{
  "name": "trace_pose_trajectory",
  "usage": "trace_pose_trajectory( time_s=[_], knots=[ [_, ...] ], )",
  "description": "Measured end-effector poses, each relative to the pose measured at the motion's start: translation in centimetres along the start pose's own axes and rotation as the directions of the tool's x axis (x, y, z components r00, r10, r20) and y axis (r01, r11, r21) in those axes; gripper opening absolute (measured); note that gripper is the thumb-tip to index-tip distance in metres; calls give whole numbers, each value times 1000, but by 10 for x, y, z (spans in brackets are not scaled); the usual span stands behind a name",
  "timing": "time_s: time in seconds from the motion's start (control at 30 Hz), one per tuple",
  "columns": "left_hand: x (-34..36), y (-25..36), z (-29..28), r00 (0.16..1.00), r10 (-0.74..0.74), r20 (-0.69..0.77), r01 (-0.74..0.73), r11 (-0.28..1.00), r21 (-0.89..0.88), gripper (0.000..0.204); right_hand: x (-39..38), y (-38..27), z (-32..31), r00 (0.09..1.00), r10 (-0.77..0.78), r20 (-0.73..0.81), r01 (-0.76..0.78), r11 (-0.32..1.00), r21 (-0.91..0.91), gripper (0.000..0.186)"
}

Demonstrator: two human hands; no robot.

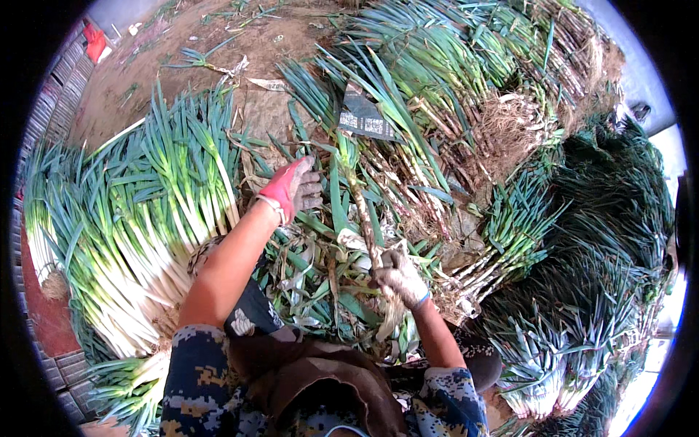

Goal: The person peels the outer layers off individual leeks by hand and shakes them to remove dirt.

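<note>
My right hand (pixel 400 279), in a dirty pale glove, is closed round the lower end of an unpeeled green onion (pixel 359 200). Its brownish stalk slants up and away toward green leaves, and pale roots hang below my fist. To the left of that stalk, my left hand (pixel 295 191) in a red and grey glove is held with the fingers stretched out, apart from the onion. Under both hands lies a heap of stripped leaves and skins (pixel 306 284). Clean, white-stemmed green onions (pixel 156 240) lie in a broad row beside my left forearm.
Soil-covered green onions with roots (pixel 510 127) are piled at the far right. A dark printed card (pixel 364 116) rests on some of them. Large dark-green bundles (pixel 597 240) stand along the right. Bare earth (pixel 145 80) stretches at the far left, near a red object (pixel 95 42).
</note>
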State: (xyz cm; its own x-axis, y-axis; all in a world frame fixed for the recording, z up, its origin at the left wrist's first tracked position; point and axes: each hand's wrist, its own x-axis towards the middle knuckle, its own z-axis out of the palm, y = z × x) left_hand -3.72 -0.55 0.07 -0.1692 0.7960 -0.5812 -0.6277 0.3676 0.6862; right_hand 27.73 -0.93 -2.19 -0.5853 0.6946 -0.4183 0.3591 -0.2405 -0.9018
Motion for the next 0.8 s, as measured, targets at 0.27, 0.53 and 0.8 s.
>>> trace_pose_trajectory(
  time_s=[0.27, 0.53, 0.8],
  knots=[
    [17, -29, -6, 993, -105, 49, 114, 969, -221, 41, -120, -40, 74, 989, -140, 38, 143, 899, -414, 40],
    [-37, -2, 25, 980, 60, 192, -40, 994, -104, 34, -100, -19, 74, 988, -66, 139, 110, 934, -340, 43],
    [-36, -10, 41, 950, 140, 280, -126, 990, -68, 30, 29, -79, 81, 890, -413, -193, 365, 900, -238, 22]
  ],
)
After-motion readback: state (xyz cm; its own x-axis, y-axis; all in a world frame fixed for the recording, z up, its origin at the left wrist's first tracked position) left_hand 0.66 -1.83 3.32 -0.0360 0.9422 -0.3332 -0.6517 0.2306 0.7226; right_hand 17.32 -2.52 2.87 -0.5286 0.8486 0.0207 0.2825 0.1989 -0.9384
